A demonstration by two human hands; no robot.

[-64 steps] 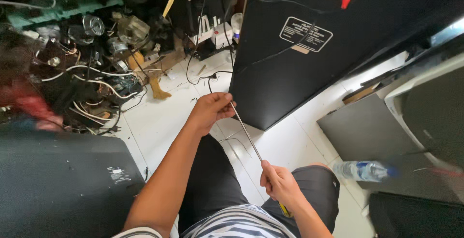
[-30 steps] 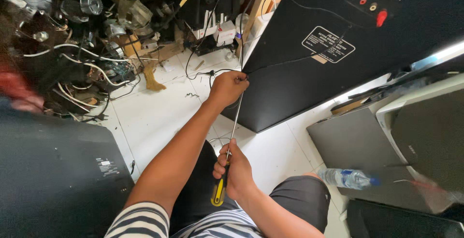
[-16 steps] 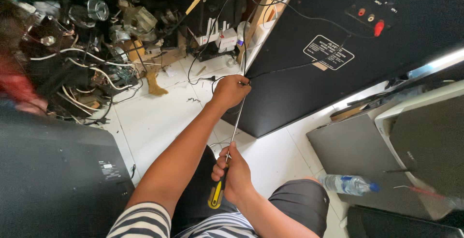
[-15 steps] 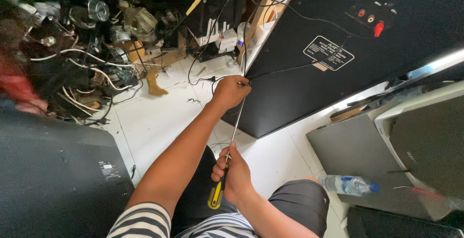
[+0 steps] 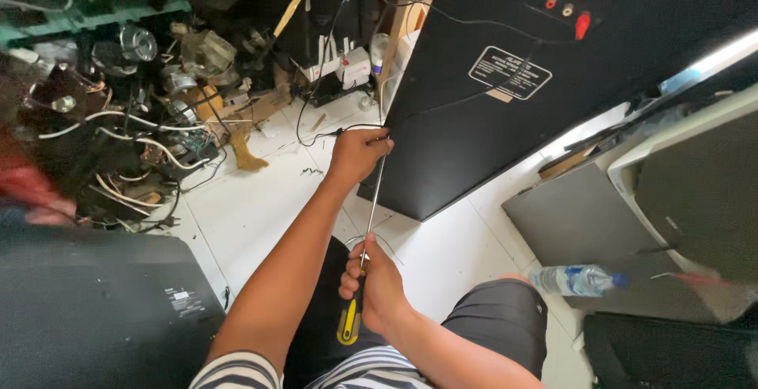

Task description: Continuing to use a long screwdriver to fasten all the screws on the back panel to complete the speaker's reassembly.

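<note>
My left hand is stretched forward and closed around the far end of a long screwdriver's metal shaft, right at the edge of a big black speaker cabinet. A thin black wire runs past its fingers. My right hand grips the yellow-and-black screwdriver handle close to my lap. The shaft spans straight between the two hands, over the white tiled floor.
A heap of cables, parts and electronic scrap lies at the left. A black case sits near my left knee. Grey panels and a plastic water bottle lie at the right.
Two seconds ago both hands held a thin wire; now the right grips the screwdriver handle and the left its tip. Over the last second the hands have barely moved.
</note>
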